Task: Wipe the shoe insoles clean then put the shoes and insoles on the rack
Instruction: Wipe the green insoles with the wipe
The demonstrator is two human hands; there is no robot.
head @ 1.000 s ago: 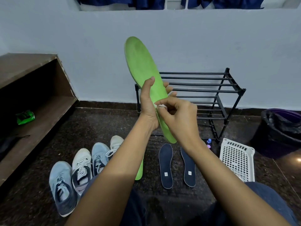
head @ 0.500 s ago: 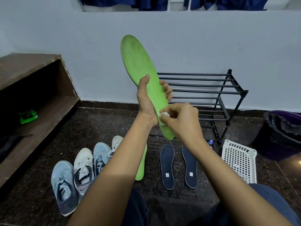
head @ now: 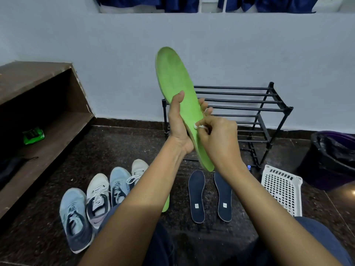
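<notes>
Behind both hands, against the wall: rack (head: 240,108), black, its bars bare. Nothing from the task is on it yet.

Below and left of the left hand (head: 178,127), on the floor: four shoes (head: 98,194) in a row, none racked.

Between the hands: green insole (head: 176,83), held upright with the toe up. The left hand grips its middle from behind, thumb across the front.

Below the right hand (head: 219,139), on the floor: two dark insoles (head: 196,194), flat and side by side. Whether they are wiped cannot be told.

Under the left forearm: second green insole (head: 166,205), mostly hidden.

At the right hand's fingertips: small white wipe (head: 197,126), pinched and pressed to the held insole's lower half, just beside the left palm. Wiping is judged under way. Finishing it and all the racking remain.
</notes>
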